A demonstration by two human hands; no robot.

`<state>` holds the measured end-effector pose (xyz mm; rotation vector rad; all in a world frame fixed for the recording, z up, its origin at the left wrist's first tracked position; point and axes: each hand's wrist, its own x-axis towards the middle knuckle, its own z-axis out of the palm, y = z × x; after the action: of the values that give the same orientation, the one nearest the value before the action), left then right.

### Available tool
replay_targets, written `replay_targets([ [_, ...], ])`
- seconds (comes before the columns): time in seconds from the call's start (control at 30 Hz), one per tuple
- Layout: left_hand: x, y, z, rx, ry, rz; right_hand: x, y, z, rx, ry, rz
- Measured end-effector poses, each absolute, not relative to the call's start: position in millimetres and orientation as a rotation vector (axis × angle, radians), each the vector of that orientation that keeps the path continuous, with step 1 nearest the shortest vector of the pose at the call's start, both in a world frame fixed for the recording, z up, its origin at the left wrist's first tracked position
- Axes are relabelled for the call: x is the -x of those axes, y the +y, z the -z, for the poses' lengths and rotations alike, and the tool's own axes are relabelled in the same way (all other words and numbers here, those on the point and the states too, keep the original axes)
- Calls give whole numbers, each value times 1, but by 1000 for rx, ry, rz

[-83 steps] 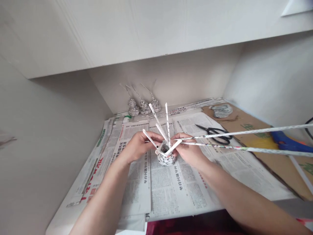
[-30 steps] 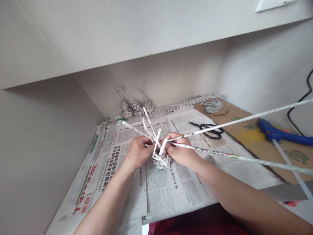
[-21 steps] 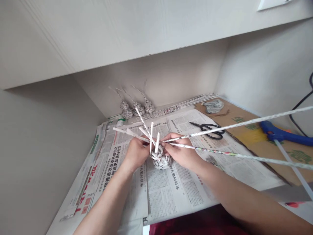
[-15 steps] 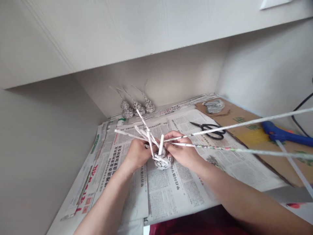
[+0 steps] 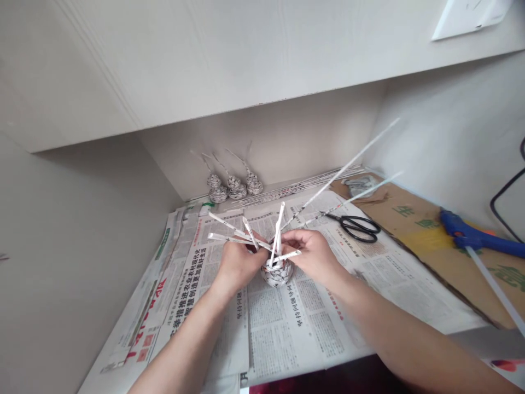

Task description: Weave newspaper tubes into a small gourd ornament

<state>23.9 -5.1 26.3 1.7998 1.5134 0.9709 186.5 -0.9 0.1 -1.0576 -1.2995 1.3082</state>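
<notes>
1. Both hands closed on woven paper cup (image 5: 278, 272): left hand (image 5: 238, 264) steadying rim and short spokes (image 5: 229, 236), right hand (image 5: 314, 254) pinching two long paper tubes (image 5: 348, 164).
2. Location: over newspaper (image 5: 287, 323), held between hands; possibly lifted clear, contact unclear.
3. Handling: light, crushable; tubes springy, kink easily. Best held at woven wall, not spokes.
4. Appearance: small, rounded, grey-white newsprint weave, spokes fanning upward.

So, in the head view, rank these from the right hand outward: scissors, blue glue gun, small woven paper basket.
1. Small woven paper basket, touching the right hand, on its left.
2. Scissors, behind it to the right.
3. Blue glue gun, far right on the cardboard.
</notes>
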Motion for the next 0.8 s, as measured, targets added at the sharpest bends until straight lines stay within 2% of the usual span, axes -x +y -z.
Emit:
replay_targets([
  [0.4, -27, -7, -20, -1864, 1467, -1031, -194, 0, 1, 1041, -1586, -1023],
  [0.8, -30, -4, -8, -1719, 1464, -1116, -178, -1, 13, 1011, -1114, -1247],
])
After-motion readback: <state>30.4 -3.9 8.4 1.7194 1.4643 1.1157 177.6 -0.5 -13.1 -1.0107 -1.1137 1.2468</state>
